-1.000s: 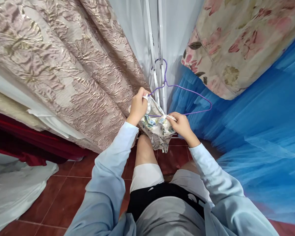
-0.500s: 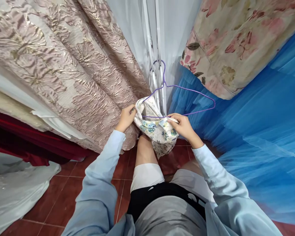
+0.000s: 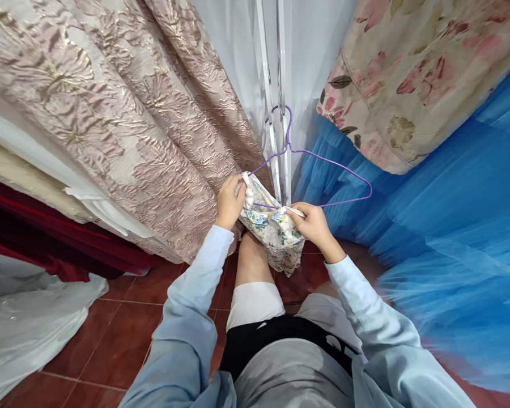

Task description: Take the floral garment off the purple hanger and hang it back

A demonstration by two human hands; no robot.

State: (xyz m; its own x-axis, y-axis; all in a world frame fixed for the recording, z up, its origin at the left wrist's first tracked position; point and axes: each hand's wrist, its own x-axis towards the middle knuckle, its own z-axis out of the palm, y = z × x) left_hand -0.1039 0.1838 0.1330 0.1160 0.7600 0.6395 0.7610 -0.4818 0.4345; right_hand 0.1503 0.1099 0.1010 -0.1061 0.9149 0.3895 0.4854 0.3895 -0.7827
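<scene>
i see shiny pink cloth (image 3: pixel 153 141), then the left hand (image 3: pixel 230 203) pinching the edge of a flowery top (image 3: pixel 276 231). the top hangs between both hands, at the left side of a purple hanger (image 3: pixel 288 145). the right hand (image 3: pixel 315 225) pinches the top's white strap (image 3: pixel 295 212). fluffy blue cloth (image 3: pixel 463 255) hangs past that.

Place: garment shop or wardrobe room, unclear which | hanging blue tulle (image 3: pixel 450 238) | pink brocade fabric (image 3: pixel 153 124) | purple hanger (image 3: pixel 288 147)

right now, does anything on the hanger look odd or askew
The garment looks lopsided: left hand and right hand hold it at the left side of the hanger, while the right end sits bare.
</scene>
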